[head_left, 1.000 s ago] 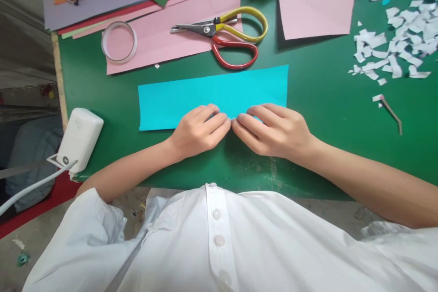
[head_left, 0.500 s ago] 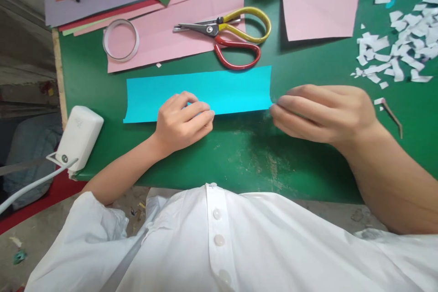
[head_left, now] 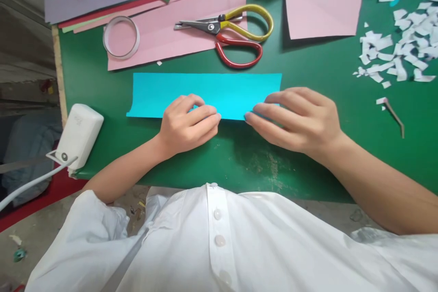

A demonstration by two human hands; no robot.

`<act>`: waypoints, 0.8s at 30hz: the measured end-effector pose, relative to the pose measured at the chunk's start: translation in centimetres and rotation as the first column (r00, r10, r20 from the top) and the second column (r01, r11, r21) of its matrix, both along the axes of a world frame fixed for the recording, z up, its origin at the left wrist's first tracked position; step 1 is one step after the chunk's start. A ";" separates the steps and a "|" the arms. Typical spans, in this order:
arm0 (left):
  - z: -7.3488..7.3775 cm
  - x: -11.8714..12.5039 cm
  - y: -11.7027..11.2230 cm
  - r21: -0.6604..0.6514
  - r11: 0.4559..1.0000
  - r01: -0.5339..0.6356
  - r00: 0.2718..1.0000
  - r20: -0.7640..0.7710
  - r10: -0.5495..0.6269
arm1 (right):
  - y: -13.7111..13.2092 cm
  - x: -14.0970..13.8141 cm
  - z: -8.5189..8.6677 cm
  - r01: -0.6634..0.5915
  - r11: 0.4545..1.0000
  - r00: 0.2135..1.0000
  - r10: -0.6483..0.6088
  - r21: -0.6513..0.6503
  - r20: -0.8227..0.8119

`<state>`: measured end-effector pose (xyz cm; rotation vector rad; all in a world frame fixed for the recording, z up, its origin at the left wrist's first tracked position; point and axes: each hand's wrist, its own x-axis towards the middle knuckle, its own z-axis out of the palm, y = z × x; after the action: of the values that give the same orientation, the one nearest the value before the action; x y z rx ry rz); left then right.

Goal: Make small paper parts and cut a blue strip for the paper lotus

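A long bright blue strip of paper [head_left: 205, 86] lies crosswise in front of me, its near edge curled up slightly at the left corner. My left hand [head_left: 190, 124] is closed on the near edge around the middle, fingers bent and pressed together. Farther right along that same edge, my right hand [head_left: 299, 121] pinches the paper between thumb and fingertips. Just beyond the strip, scissors [head_left: 215, 27] with one yellow and one red handle rest on a pink paper strip [head_left: 164, 45]. A roll of tape [head_left: 121, 37] sits at the left end of that pink strip.
White paper scraps [head_left: 407, 45] are scattered at right, near a thin bent stick [head_left: 394, 118]. A pink sheet [head_left: 323, 4] lies at the back. Coloured sheets [head_left: 99, 2] are stacked back left. A white corded device [head_left: 80, 132] sits at the green table's [head_left: 239, 159] left edge.
My right hand has moved left along the near edge from the paper's right corner. The blue strip has shifted slightly right and turned a little; my left hand has moved slightly right with it.
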<state>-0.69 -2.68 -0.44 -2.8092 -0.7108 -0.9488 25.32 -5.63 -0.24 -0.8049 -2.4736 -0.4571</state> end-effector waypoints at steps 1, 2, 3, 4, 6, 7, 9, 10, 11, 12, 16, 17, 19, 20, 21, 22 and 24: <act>0.1 0.0 -0.1 0.003 1.000 0.002 1.000 0.002 -0.002 | -0.3 -0.4 -0.1 0.024 0.999 1.000 -0.023 -0.043 0.021; 0.2 -0.1 -0.1 0.004 1.000 0.002 1.000 0.006 -0.002 | -0.5 -0.6 -0.2 0.042 0.996 0.999 -0.039 -0.085 0.031; 0.2 -0.2 -0.2 0.004 1.000 0.004 1.000 0.007 -0.004 | -0.5 -0.6 -0.2 0.056 0.992 0.998 -0.053 -0.116 0.032; 0.3 -0.4 -0.2 0.004 1.000 0.007 1.000 0.008 -0.007 | -0.5 -0.5 -0.3 0.063 0.990 0.998 -0.061 -0.126 0.019; 0.4 -1.0 -0.1 0.007 1.000 0.010 1.000 0.012 -0.010 | -0.3 -0.1 -0.2 0.044 0.996 0.998 -0.047 -0.079 -0.042; 0.4 -1.4 0.0 0.012 1.000 0.009 1.000 0.016 -0.009 | -0.1 0.2 -0.2 0.020 0.999 0.996 -0.022 -0.028 -0.083; 0.4 -2.4 0.1 0.017 1.000 -0.004 1.000 0.023 0.003 | 0.2 0.8 -0.1 -0.040 0.997 0.987 0.049 0.064 -0.155; 0.4 -3.0 0.2 0.017 1.000 -0.017 1.000 0.024 0.017 | 0.3 1.0 -0.1 -0.068 0.995 0.981 0.080 0.075 -0.176; 0.5 -3.8 0.2 0.026 0.999 -0.029 0.999 0.023 0.029 | 0.5 1.3 -0.2 -0.087 0.995 0.979 0.095 0.054 -0.182; 0.5 -4.6 0.2 0.038 0.999 -0.034 0.999 0.008 0.034 | 0.6 1.5 -0.2 -0.095 0.995 0.980 0.095 0.009 -0.174; 0.5 -8.3 0.3 0.092 0.995 -0.023 0.993 -0.117 0.034 | 0.9 2.0 -0.4 -0.119 0.992 0.980 0.123 0.039 -0.155; 0.6 -9.2 0.2 0.104 0.994 -0.039 0.987 -0.151 0.055 | 1.0 2.0 -0.4 -0.141 0.985 0.972 0.157 0.103 -0.173; 0.6 -10.8 0.1 0.107 0.992 -0.072 0.977 -0.195 0.092 | 1.1 1.8 -0.2 -0.182 0.967 0.958 0.215 0.177 -0.189; 0.6 -11.4 0.1 0.107 0.990 -0.088 0.972 -0.209 0.109 | 1.1 1.7 -0.1 -0.198 0.964 0.955 0.231 0.180 -0.184; 0.7 -12.0 0.0 0.107 0.989 -0.101 0.968 -0.221 0.122 | 1.1 1.6 0.0 -0.214 0.961 0.954 0.244 0.176 -0.173; 0.7 -12.6 -0.1 0.107 0.989 -0.105 0.964 -0.234 0.128 | 1.1 1.6 0.0 -0.230 0.958 0.954 0.256 0.171 -0.154; 0.7 -13.6 -0.4 0.112 0.988 -0.111 0.955 -0.262 0.137 | 1.0 1.5 0.0 -0.256 0.953 0.955 0.275 0.160 -0.112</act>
<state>-14.24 -3.03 0.28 -2.6979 -0.7695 -0.5494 26.85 -4.62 -0.27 -0.4211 -2.3485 -0.4607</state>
